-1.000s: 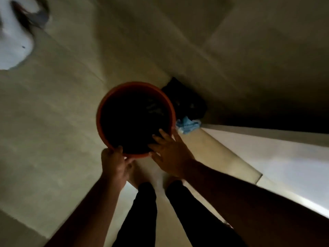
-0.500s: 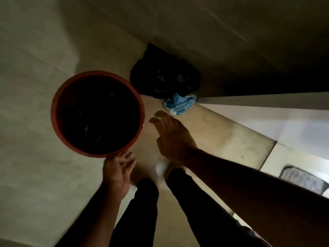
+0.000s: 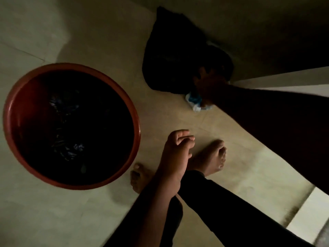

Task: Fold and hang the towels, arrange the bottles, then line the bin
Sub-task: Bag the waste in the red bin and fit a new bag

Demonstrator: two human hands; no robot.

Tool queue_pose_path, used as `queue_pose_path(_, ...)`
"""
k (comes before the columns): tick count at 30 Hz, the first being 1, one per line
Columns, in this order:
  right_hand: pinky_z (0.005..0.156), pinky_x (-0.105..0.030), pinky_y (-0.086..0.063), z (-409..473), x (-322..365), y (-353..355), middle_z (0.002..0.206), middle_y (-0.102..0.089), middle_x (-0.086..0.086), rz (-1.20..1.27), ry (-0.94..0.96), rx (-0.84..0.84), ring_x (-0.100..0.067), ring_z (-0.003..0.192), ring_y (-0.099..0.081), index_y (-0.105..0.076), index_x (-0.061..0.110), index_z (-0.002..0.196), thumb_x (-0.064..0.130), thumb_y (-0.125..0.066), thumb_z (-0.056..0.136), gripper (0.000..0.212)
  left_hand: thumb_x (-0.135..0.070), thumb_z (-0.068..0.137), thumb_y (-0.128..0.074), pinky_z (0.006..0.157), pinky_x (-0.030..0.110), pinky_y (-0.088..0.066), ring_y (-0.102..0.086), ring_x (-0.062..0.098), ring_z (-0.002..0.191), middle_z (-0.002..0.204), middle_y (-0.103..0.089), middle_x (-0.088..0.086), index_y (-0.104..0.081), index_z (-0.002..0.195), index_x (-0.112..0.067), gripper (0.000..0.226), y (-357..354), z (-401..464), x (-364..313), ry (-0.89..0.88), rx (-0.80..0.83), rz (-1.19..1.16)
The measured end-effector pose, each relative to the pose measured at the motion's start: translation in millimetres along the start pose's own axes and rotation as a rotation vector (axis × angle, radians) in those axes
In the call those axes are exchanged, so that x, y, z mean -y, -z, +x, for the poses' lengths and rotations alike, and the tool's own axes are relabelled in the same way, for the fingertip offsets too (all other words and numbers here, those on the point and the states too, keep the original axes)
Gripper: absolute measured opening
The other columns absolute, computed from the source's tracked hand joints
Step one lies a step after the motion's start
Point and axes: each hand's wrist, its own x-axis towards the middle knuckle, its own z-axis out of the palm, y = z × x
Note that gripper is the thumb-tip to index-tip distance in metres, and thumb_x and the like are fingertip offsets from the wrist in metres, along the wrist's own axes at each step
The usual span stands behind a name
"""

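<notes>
A round red bin (image 3: 71, 66) stands on the floor at the left, with dark contents that I cannot make out. A black plastic bag (image 3: 174, 56) lies crumpled on the floor at the top centre. My right hand (image 3: 208, 84) reaches over the bag's right edge with its fingers spread on the black plastic. Just under that hand lies a small blue and white crumpled piece (image 3: 193, 100). My left hand (image 3: 176, 154) hangs free right of the bin, fingers loosely curled, holding nothing.
My bare feet (image 3: 211, 157) stand on the beige tiled floor (image 3: 89, 211) between the bin and a white ledge (image 3: 284, 81) at the right. A dark wall runs behind the bag. The light is dim.
My left hand has let go of the bin's rim and drawn back. My right hand has moved from the bin across to the black bag. The view has shifted, so the bin sits further left.
</notes>
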Motion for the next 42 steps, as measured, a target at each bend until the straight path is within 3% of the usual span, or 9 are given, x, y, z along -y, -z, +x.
queue_pose_path(9,0.107,-0.046,-0.045,-94.1,23.1,-4.6,0.145,-0.055,-0.016,0.491,0.019,-0.146,-0.042,0.132,-0.051,-0.057,0.018,0.138,0.06,-0.06,0.083,0.069,-0.022,0.086,-0.057,0.089,0.041,-0.061,-0.074,0.024,0.106,0.113,-0.076,0.012,-0.063,0.121,-0.011,0.037,18.5,-57.3,-41.5,-0.309,-0.112,-0.265)
queue_pose_path(13,0.08,-0.043,-0.045,-178.1,23.6,44.9,0.081,-0.067,-0.014,0.458,0.439,-0.533,-0.041,0.079,-0.064,-0.065,0.013,0.088,0.038,-0.054,0.074,0.03,-0.013,0.088,-0.059,0.09,0.034,-0.057,-0.073,0.022,0.101,0.104,-0.074,0.012,-0.068,0.106,-0.011,0.021,35.8,-105.0,-98.9,-0.638,-0.248,-0.237)
queue_pose_path(18,0.105,-0.038,-0.041,-266.3,57.6,144.7,0.09,-0.071,-0.011,0.706,0.915,-0.772,-0.023,0.099,-0.056,-0.057,0.016,0.111,0.028,-0.054,0.068,0.044,-0.037,0.097,-0.058,0.104,0.051,-0.054,-0.068,0.031,0.117,0.126,-0.071,0.016,-0.069,0.128,-0.013,0.041,86.4,-149.4,-162.3,-0.522,-0.155,-0.299)
queue_pose_path(22,0.105,-0.02,-0.043,-281.3,111.6,185.5,0.13,-0.057,0.01,1.255,0.673,-0.511,0.005,0.124,-0.053,-0.046,0.03,0.138,0.03,-0.063,0.072,0.068,-0.03,0.108,-0.035,0.083,0.035,-0.06,-0.075,0.02,0.094,0.101,-0.079,0.008,-0.068,0.119,-0.004,0.043,117.6,-178.7,-163.1,-0.325,-0.099,-0.53)
queue_pose_path(25,0.116,-0.041,-0.041,-247.9,164.0,184.7,0.15,-0.043,-0.003,1.237,0.474,-0.326,-0.019,0.142,-0.044,-0.032,0.03,0.148,0.037,-0.075,0.068,0.091,-0.029,0.11,-0.037,0.105,0.044,-0.051,-0.067,0.029,0.119,0.128,-0.07,0.014,-0.062,0.133,-0.003,0.043,137.0,-187.3,-141.9,-0.309,-0.189,-0.578)
queue_pose_path(27,0.111,-0.041,-0.045,-233.6,188.4,173.4,0.147,-0.051,-0.007,1.145,0.457,-0.211,-0.025,0.137,-0.051,-0.038,0.018,0.15,0.028,-0.084,0.071,0.091,-0.03,0.108,-0.039,0.106,0.044,-0.053,-0.066,0.031,0.123,0.134,-0.068,0.017,-0.063,0.136,-0.005,0.045,153.9,-185.6,-123.5,-0.251,-0.2,-0.614)
queue_pose_path(31,0.082,-0.02,-0.039,-226.2,211.0,140.4,0.116,-0.057,-0.002,1.066,0.333,-0.076,-0.019,0.111,-0.059,-0.04,0.009,0.145,0.001,-0.067,0.088,0.064,-0.021,0.097,-0.056,0.063,0.025,-0.056,-0.071,0.027,0.085,0.086,-0.076,0.002,-0.074,0.099,-0.014,0.019,203.6,-168.4,-70.1,-0.209,-0.616,-0.363)
queue_pose_path(34,0.076,-0.033,-0.049,-217.0,215.4,124.7,0.107,-0.057,-0.001,1.308,0.086,-0.102,-0.022,0.098,-0.061,-0.039,0.012,0.136,-0.001,-0.064,0.089,0.055,-0.014,0.094,-0.058,0.075,0.032,-0.046,-0.062,0.03,0.099,0.114,-0.065,0.007,-0.06,0.129,-0.009,0.035,220.3,-155.2,-42.2,-0.109,-0.818,-0.253)
queue_pose_path(42,0.075,-0.015,-0.051,-210.7,180.4,115.1,0.115,-0.059,-0.001,1.346,0.064,-0.118,-0.015,0.097,-0.062,-0.047,0.015,0.134,0.001,-0.067,0.091,0.049,-0.038,0.069,-0.086,0.098,0.052,-0.058,-0.074,0.034,0.104,0.12,-0.074,0.013,-0.062,0.135,-0.016,0.073,206.5,-109.2,-20.3,0.05,-0.35,-0.307)
